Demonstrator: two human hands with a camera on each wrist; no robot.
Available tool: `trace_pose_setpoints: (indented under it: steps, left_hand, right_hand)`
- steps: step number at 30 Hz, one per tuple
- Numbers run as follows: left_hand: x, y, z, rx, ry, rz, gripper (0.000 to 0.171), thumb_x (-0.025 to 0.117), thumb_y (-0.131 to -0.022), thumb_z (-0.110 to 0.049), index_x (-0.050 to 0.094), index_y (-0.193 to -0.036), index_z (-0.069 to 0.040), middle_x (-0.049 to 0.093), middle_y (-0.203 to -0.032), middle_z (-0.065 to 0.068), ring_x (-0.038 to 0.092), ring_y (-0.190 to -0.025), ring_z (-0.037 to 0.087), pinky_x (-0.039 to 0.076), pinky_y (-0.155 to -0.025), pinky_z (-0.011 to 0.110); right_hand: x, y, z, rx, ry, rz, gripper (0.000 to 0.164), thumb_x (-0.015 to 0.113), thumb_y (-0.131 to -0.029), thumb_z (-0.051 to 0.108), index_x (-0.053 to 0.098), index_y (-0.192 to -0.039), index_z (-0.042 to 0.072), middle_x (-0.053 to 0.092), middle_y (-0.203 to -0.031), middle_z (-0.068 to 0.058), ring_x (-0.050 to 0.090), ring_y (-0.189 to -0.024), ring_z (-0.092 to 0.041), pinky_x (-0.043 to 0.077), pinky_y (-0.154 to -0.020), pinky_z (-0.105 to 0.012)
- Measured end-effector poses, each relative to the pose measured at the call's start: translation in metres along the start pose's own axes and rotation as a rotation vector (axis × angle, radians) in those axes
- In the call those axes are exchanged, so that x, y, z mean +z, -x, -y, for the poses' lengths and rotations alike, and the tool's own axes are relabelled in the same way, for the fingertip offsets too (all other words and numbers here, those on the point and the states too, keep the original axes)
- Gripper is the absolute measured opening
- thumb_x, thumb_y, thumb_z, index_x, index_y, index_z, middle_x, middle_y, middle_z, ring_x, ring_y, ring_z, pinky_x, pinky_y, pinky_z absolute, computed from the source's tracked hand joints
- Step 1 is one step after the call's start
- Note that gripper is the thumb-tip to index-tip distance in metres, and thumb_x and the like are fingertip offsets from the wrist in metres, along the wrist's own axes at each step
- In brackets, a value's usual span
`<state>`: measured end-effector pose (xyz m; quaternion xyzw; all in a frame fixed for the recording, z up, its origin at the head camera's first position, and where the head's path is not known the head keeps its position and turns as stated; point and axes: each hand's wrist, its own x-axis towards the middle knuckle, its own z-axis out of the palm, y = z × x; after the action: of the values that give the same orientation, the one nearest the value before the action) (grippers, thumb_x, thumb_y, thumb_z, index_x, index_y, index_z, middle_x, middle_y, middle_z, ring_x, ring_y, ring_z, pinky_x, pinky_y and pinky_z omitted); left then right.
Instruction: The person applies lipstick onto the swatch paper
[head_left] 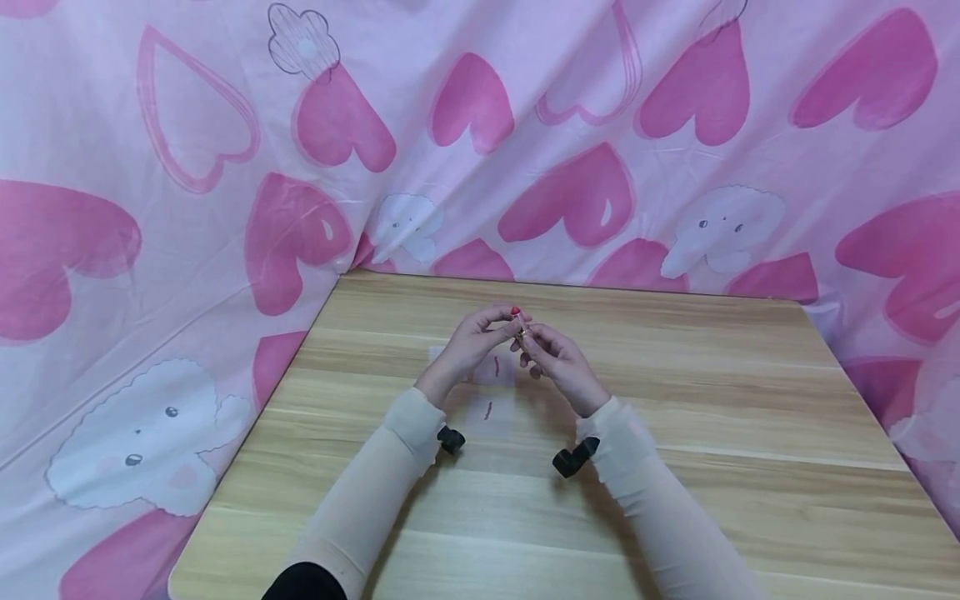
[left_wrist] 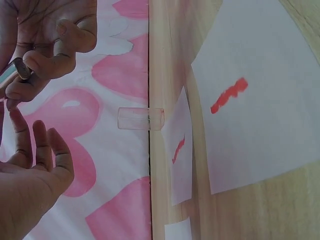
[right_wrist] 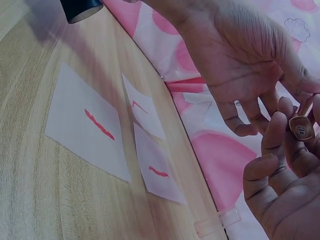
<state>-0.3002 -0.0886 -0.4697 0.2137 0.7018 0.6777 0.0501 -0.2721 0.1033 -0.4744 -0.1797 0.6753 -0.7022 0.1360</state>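
Surface: pale wood-grain table (head_left: 712, 467).
Room: pink heart-printed cloth (head_left: 442, 33), nine round to three o'clock.
Papers: white rectangular slips with red strokes (right_wrist: 80, 131), about seven o'clock of the lipstick.
Lipstick: red-tipped, gold-coloured lipstick (head_left: 521, 322), raised between the hands.
Left hand (head_left: 474, 340): eight o'clock; thumb and forefinger narrow, pinching the lipstick.
Right hand (head_left: 561, 361): four o'clock; fingers curled, gripping its base.

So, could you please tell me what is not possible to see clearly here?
Right wrist view: the lipstick has print too small to read.
Left wrist view: part of the lipstick, cut off by the left edge.
Head view: most of the far-left paper, behind the left hand.
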Motion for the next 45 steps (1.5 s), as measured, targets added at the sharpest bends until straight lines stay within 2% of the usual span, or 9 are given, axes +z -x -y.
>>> trace_pose_setpoints:
  steps: [8, 13, 19, 24, 29, 36, 39, 41, 45]
  left_hand:
    - [0.0026, -0.0011, 0.0050, -0.003, 0.005, 0.057, 0.033, 0.057, -0.104, -0.031, 0.069, -0.125, -0.009, 0.067, -0.127, 0.002, 0.055, -0.127, 0.017, 0.036, -0.113, 0.044]
    - [0.0045, 0.0009, 0.0053, -0.040, 0.017, 0.029, 0.034, 0.058, -0.103, -0.034, 0.070, -0.123, -0.009, 0.067, -0.126, 0.001, 0.054, -0.127, 0.016, 0.038, -0.111, 0.045]
    - [0.0057, 0.0014, 0.0051, -0.031, 0.018, 0.018, 0.033, 0.057, -0.104, -0.032, 0.070, -0.121, -0.007, 0.067, -0.124, 0.003, 0.056, -0.123, 0.018, 0.039, -0.110, 0.045]
    - [0.0049, 0.0033, 0.0045, -0.039, 0.004, 0.030, 0.036, 0.056, -0.104, -0.033, 0.067, -0.128, -0.007, 0.066, -0.130, 0.004, 0.052, -0.130, 0.019, 0.033, -0.114, 0.048]
    - [0.0043, 0.0066, 0.0036, -0.038, 0.005, 0.089, 0.042, 0.050, -0.106, -0.034, 0.062, -0.135, -0.006, 0.060, -0.140, 0.004, 0.044, -0.139, 0.018, 0.027, -0.118, 0.050]
    - [0.0042, 0.0082, 0.0027, -0.030, 0.028, 0.117, 0.046, 0.051, -0.105, -0.037, 0.060, -0.138, -0.005, 0.060, -0.137, 0.005, 0.051, -0.132, 0.019, 0.034, -0.113, 0.048]
    - [0.0046, 0.0081, 0.0020, -0.031, 0.026, 0.104, 0.049, 0.053, -0.103, -0.041, 0.061, -0.137, -0.007, 0.061, -0.136, 0.003, 0.052, -0.130, 0.019, 0.035, -0.112, 0.048]
    - [0.0051, 0.0080, 0.0014, -0.027, 0.025, 0.091, 0.046, 0.054, -0.103, -0.040, 0.063, -0.134, -0.008, 0.061, -0.135, 0.002, 0.053, -0.128, 0.018, 0.036, -0.112, 0.047]
    - [0.0062, 0.0081, 0.0005, -0.018, 0.028, 0.069, 0.036, 0.051, -0.107, -0.028, 0.064, -0.131, -0.005, 0.062, -0.131, 0.006, 0.055, -0.122, 0.019, 0.039, -0.109, 0.044]
  right_hand:
    - [0.0007, 0.0012, 0.0011, 0.019, -0.022, -0.004, 0.039, 0.053, -0.106, 0.031, 0.056, -0.133, 0.004, 0.062, -0.109, -0.006, 0.055, -0.090, -0.020, 0.043, -0.070, -0.030]
    - [0.0021, 0.0011, -0.0001, 0.013, -0.018, -0.011, 0.035, 0.053, -0.106, 0.031, 0.058, -0.131, 0.007, 0.062, -0.109, -0.006, 0.056, -0.091, -0.021, 0.045, -0.070, -0.030]
    - [0.0048, -0.0001, -0.0029, 0.001, -0.019, -0.033, 0.029, 0.054, -0.105, 0.029, 0.059, -0.123, 0.006, 0.062, -0.107, -0.006, 0.056, -0.089, -0.020, 0.046, -0.069, -0.029]
    - [0.0049, 0.0000, -0.0025, -0.003, -0.029, -0.017, 0.043, 0.053, -0.106, 0.028, 0.052, -0.143, 0.006, 0.061, -0.108, -0.004, 0.055, -0.090, -0.020, 0.046, -0.070, -0.029]
    - [0.0061, 0.0019, -0.0006, -0.002, -0.043, 0.037, 0.054, 0.048, -0.108, 0.029, 0.034, -0.158, 0.015, 0.059, -0.115, -0.004, 0.055, -0.094, -0.021, 0.045, -0.074, -0.032]
    - [0.0060, 0.0029, -0.0030, -0.014, -0.043, 0.028, 0.052, 0.047, -0.108, 0.025, 0.034, -0.157, 0.014, 0.050, -0.144, -0.003, 0.055, -0.097, -0.021, 0.045, -0.076, -0.032]
    - [0.0067, 0.0026, -0.0038, -0.031, -0.035, 0.017, 0.052, 0.047, -0.108, 0.026, 0.035, -0.157, 0.014, 0.053, -0.140, -0.001, 0.055, -0.097, -0.020, 0.045, -0.075, -0.032]
    - [0.0079, 0.0024, -0.0042, -0.041, -0.041, 0.006, 0.052, 0.047, -0.108, 0.025, 0.035, -0.157, 0.015, 0.059, -0.127, 0.000, 0.054, -0.095, -0.020, 0.044, -0.073, -0.031]
    - [0.0098, 0.0017, -0.0052, -0.054, -0.041, -0.019, 0.051, 0.047, -0.108, 0.024, 0.035, -0.157, 0.015, 0.061, -0.117, 0.005, 0.054, -0.092, -0.018, 0.043, -0.071, -0.030]
